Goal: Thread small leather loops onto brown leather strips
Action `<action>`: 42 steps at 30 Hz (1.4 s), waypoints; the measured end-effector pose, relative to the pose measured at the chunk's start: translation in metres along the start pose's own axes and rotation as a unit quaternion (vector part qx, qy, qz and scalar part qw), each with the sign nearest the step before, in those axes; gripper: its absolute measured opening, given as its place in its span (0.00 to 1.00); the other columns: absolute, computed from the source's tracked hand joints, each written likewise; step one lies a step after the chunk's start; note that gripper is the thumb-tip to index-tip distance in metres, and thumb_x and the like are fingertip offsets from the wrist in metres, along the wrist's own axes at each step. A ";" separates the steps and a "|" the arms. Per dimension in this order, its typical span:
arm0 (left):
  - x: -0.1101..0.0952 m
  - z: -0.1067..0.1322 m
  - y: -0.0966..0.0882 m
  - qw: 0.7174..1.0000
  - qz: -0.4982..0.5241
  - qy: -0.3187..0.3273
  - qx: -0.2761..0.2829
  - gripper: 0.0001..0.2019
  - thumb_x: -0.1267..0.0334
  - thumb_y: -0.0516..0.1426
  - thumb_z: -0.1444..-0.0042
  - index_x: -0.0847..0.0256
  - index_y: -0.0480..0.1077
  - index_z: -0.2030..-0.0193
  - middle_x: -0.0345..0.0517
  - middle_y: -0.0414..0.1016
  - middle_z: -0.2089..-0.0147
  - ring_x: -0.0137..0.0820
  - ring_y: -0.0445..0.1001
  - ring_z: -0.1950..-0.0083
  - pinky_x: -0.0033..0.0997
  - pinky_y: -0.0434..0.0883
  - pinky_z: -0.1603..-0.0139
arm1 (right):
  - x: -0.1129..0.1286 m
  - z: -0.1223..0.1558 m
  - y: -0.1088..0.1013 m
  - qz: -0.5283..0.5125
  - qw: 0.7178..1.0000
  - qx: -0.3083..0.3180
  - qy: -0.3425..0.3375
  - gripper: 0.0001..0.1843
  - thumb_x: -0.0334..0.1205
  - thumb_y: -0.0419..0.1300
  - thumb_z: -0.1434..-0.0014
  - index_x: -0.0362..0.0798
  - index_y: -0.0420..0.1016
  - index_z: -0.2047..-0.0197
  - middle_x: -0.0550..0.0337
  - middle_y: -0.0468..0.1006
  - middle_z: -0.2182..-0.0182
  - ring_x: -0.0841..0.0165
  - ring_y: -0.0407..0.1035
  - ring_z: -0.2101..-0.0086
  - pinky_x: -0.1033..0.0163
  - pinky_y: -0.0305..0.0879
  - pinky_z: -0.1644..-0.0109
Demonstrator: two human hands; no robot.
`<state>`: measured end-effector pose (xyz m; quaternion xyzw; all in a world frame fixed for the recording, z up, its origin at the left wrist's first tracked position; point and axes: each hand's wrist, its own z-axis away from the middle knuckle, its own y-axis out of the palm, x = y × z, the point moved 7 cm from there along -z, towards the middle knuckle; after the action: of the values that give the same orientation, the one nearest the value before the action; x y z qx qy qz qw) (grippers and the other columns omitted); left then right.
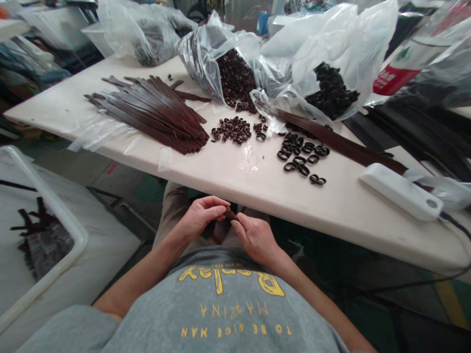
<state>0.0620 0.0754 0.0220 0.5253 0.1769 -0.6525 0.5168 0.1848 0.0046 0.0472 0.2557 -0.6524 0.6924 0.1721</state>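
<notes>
In front of my shirt, below the table's front edge, both hands are closed on a brown leather strap (231, 214). My left hand (204, 215) pinches its end between thumb and fingertips; whether a small loop is there too, I cannot make out. My right hand (257, 237) grips the strap a little further along, thumb on top. Part of the strap hangs below, dark and mostly hidden. On the table lie a fanned pile of brown straps (158, 115), a heap of small brown loops (235, 130) and a group of larger black loops (300, 154).
Plastic bags hold brown loops (237, 76) and black loops (331, 90) at the back of the white table (221, 171). A long brown strap bundle (331, 137) lies at right, near a white corded device (401, 191). A white bin (81, 235) stands at left.
</notes>
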 end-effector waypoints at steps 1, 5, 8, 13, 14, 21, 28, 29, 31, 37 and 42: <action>0.000 0.000 0.000 1.000 0.005 0.005 -0.002 0.13 0.60 0.69 0.58 0.63 0.79 0.66 0.43 0.80 0.70 0.25 0.72 0.71 0.23 0.68 0.68 | -0.001 -0.001 0.001 -0.011 1.000 0.006 0.004 0.17 0.42 0.47 0.30 0.48 0.65 0.70 0.61 0.74 0.75 0.69 0.66 0.75 0.65 0.46 0.71; -0.002 0.002 0.000 1.000 0.020 0.015 0.001 0.12 0.63 0.70 0.60 0.63 0.78 0.67 0.41 0.78 0.72 0.23 0.70 0.73 0.21 0.68 0.69 | -0.002 -0.002 0.002 -0.037 0.999 0.020 0.009 0.16 0.42 0.47 0.30 0.48 0.65 0.70 0.61 0.73 0.76 0.69 0.66 0.75 0.65 0.48 0.71; -0.003 0.003 0.001 1.000 -0.012 0.019 0.013 0.12 0.64 0.69 0.60 0.63 0.77 0.66 0.41 0.78 0.70 0.23 0.71 0.72 0.21 0.69 0.69 | -0.002 -0.002 0.005 -0.033 0.999 0.030 0.006 0.17 0.42 0.47 0.30 0.48 0.67 0.69 0.60 0.74 0.75 0.68 0.67 0.74 0.65 0.50 0.70; 0.012 0.007 0.009 0.994 -0.073 -0.052 0.060 0.14 0.60 0.68 0.57 0.63 0.76 0.63 0.41 0.78 0.71 0.28 0.74 0.75 0.26 0.71 0.75 | 0.002 -0.003 0.008 -0.041 0.998 0.045 -0.015 0.18 0.45 0.45 0.29 0.47 0.73 0.60 0.55 0.79 0.69 0.65 0.72 0.69 0.65 0.55 0.67; 0.013 0.008 0.010 0.994 -0.070 -0.058 0.056 0.15 0.60 0.68 0.56 0.63 0.75 0.63 0.41 0.77 0.72 0.28 0.73 0.76 0.26 0.70 0.77 | 0.003 -0.003 0.009 -0.051 0.997 0.047 -0.017 0.18 0.45 0.45 0.29 0.47 0.73 0.59 0.55 0.80 0.67 0.65 0.73 0.67 0.65 0.56 0.66; -0.004 0.008 0.008 0.997 -0.078 0.013 -0.002 0.11 0.58 0.67 0.56 0.64 0.76 0.71 0.40 0.75 0.75 0.26 0.71 0.75 0.24 0.69 0.74 | 0.005 -0.006 0.006 -0.085 0.996 0.024 -0.007 0.14 0.45 0.49 0.31 0.47 0.72 0.61 0.57 0.79 0.68 0.66 0.72 0.69 0.66 0.57 0.66; -0.015 0.005 -0.009 0.993 -0.071 0.076 -0.062 0.09 0.59 0.67 0.54 0.62 0.77 0.71 0.38 0.74 0.75 0.23 0.67 0.74 0.22 0.66 0.71 | 0.003 -0.004 0.007 -0.030 0.999 0.020 0.018 0.09 0.43 0.52 0.33 0.48 0.68 0.60 0.58 0.77 0.69 0.66 0.70 0.71 0.65 0.52 0.69; -0.014 0.004 -0.009 0.994 -0.063 0.074 -0.059 0.09 0.59 0.67 0.54 0.62 0.77 0.70 0.38 0.74 0.75 0.23 0.67 0.75 0.22 0.66 0.71 | 0.003 -0.003 0.009 -0.025 0.999 0.028 0.022 0.09 0.42 0.52 0.32 0.47 0.67 0.61 0.58 0.76 0.69 0.67 0.69 0.71 0.65 0.51 0.69; -0.011 0.004 -0.010 0.996 -0.048 0.063 -0.041 0.10 0.59 0.67 0.55 0.61 0.78 0.67 0.38 0.74 0.74 0.23 0.66 0.75 0.22 0.65 0.72 | 0.003 -0.003 0.010 -0.041 0.998 0.047 0.021 0.09 0.41 0.50 0.32 0.47 0.66 0.62 0.58 0.75 0.70 0.67 0.68 0.72 0.65 0.51 0.69; -0.003 0.007 -0.005 0.998 0.003 0.021 0.066 0.17 0.57 0.69 0.59 0.61 0.80 0.61 0.40 0.73 0.74 0.23 0.66 0.75 0.22 0.64 0.73 | 0.010 -0.001 0.011 -0.339 0.929 0.148 -0.012 0.17 0.47 0.47 0.31 0.47 0.63 0.68 0.65 0.65 0.76 0.73 0.58 0.75 0.67 0.53 0.71; -0.004 0.007 -0.003 0.995 0.016 0.030 0.096 0.18 0.56 0.72 0.65 0.62 0.79 0.66 0.42 0.75 0.72 0.24 0.68 0.75 0.23 0.64 0.74 | 0.014 0.007 0.021 -0.543 0.800 0.254 0.017 0.24 0.59 0.51 0.36 0.48 0.59 0.73 0.70 0.57 0.81 0.76 0.48 0.81 0.68 0.45 0.79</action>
<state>0.0554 0.0734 0.0266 0.5951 0.1203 -0.6416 0.4688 0.1619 -0.0052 0.0383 0.5906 -0.2044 0.6309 0.4599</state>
